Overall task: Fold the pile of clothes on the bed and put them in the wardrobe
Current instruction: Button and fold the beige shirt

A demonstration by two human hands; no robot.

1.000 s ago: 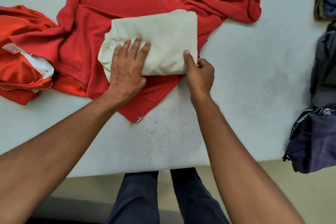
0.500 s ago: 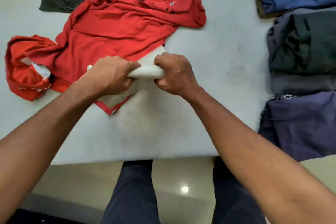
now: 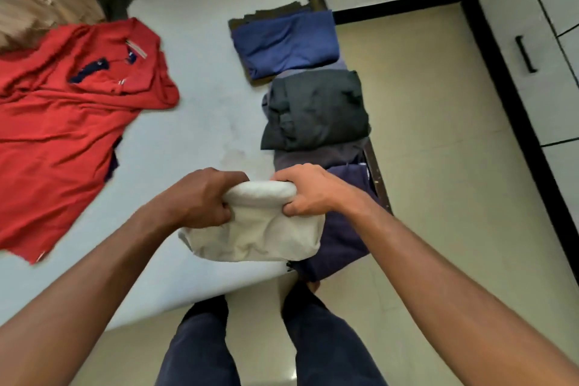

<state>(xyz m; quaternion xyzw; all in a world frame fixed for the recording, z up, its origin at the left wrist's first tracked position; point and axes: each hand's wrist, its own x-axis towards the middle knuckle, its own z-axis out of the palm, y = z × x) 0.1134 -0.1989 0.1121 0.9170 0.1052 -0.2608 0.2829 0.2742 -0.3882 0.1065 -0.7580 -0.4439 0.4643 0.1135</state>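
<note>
A folded cream garment [image 3: 257,235] hangs in the air above the bed's near right corner. My left hand [image 3: 203,197] grips its upper left edge and my right hand [image 3: 307,191] grips its upper right edge. A red polo shirt [image 3: 62,122] lies spread out, unfolded, on the white bed [image 3: 200,110] at the left. Along the bed's right edge sit folded clothes: a blue one [image 3: 285,41] farthest, a dark green-black one [image 3: 316,110] in the middle, and a navy one [image 3: 341,229] nearest, partly behind the cream garment.
A tan garment [image 3: 40,12] and a dark one [image 3: 114,0] lie at the bed's far left. A white wardrobe door with a black handle [image 3: 525,55] stands at the right, beyond a strip of beige floor [image 3: 438,150]. My legs show below.
Both hands picked the cream garment up off the red shirt and carried it right toward the folded stacks. The view has swung right, showing the floor and wardrobe.
</note>
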